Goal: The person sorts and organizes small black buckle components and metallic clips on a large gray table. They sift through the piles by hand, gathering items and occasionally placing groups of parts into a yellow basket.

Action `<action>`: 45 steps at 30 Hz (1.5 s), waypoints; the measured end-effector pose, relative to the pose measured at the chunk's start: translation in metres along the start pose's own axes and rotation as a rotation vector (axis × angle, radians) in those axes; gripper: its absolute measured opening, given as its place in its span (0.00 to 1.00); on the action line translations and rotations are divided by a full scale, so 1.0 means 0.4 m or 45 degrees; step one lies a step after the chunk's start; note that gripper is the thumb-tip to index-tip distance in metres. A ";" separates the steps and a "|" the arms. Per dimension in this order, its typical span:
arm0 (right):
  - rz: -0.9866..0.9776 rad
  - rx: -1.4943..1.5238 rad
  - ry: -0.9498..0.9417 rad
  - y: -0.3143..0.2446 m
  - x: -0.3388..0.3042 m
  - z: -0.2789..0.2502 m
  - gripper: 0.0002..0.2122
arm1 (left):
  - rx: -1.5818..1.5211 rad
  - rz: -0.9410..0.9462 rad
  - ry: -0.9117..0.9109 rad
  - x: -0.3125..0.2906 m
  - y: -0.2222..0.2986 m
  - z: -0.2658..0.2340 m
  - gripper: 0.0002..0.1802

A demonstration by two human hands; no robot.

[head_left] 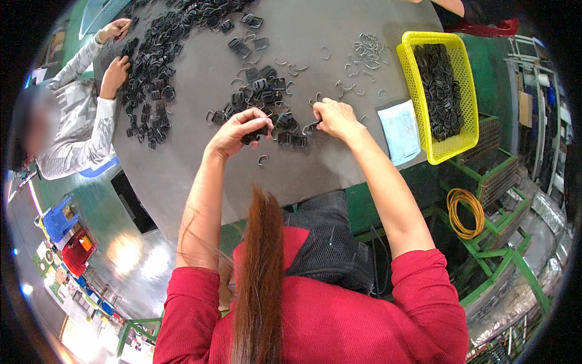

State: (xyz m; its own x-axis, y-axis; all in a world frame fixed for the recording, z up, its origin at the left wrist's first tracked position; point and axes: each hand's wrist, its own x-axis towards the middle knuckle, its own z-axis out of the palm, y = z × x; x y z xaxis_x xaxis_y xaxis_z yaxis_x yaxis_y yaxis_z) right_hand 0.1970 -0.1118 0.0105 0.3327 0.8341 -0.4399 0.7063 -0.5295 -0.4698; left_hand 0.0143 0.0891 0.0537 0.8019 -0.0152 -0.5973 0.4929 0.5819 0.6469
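Observation:
My left hand point(241, 128) is curled round a few black plastic buckles point(254, 136), held just over the table's near side. To its right my right hand point(336, 117) is pinched closed. A small black piece point(311, 127) shows at its fingertips, too little of it to tell its kind. Between and beyond both hands lies a pile of black buckles point(260, 91), several with bent metal wire hooks. Loose C-shaped wire hooks point(368, 51) lie heaped farther off to the right, others scattered around them. One lone hook point(262, 160) rests close to my left wrist.
A yellow plastic basket point(424, 115) full of black buckles stands at the grey table's point(182, 182) right edge, beside a light blue cloth point(399, 132). At the left, a co-worker's hands point(115, 73) touch a large buckle heap point(154, 73). Another person's arm shows at the top right.

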 end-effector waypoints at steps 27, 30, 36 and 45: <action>0.377 1.758 -0.184 0.060 -0.132 -0.082 0.15 | -0.522 0.163 -0.222 -0.018 -0.089 -0.014 0.08; 0.191 2.262 -0.231 0.045 -0.152 -0.082 0.13 | -0.561 0.266 -0.243 -0.046 -0.077 -0.022 0.11; 0.459 1.497 -0.190 -0.024 -0.030 0.026 0.13 | -0.353 0.102 0.094 -0.030 -0.068 -0.037 0.10; 0.426 0.691 0.101 -0.078 0.000 0.068 0.14 | 1.323 0.256 0.811 0.027 -0.171 0.081 0.16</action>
State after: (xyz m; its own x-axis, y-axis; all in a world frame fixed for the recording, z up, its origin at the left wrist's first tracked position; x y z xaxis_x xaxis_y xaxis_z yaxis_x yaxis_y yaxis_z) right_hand 0.1580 -0.0996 0.0045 0.5402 0.6082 -0.5816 0.1464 -0.7486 -0.6467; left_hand 0.0003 0.0230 0.0184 0.7305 0.5675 -0.3799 0.6475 -0.3986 0.6495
